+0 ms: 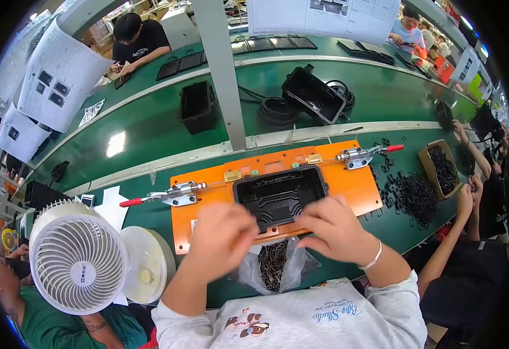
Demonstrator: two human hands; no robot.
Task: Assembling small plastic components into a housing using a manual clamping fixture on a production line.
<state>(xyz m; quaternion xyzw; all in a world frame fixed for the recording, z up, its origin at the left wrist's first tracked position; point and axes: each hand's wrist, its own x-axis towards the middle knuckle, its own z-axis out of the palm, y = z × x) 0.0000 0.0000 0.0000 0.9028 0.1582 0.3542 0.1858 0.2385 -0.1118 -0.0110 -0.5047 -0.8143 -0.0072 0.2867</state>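
A black plastic box [277,200], open at the top, sits in an orange fixture plate [356,186] in front of me. My left hand [222,232] is over the plate by the box's near left corner, its fingers smeared by motion. At the near right corner is my right hand [336,227], thumb and fingers apart, with nothing visible between them. Below the box lies a clear plastic bag [292,267] of small metal pins or screws [273,264]. Toggle clamps with red handles flank the box, one at left [181,193] and one at right [356,157].
A white fan [80,262] stands at left. Small black clips [414,195] lie heaped at right beside a cardboard box [426,157] of them. Beyond a metal post [222,75], a green belt carries black boxes [197,107] and coiled cable [276,110]. Other people work around.
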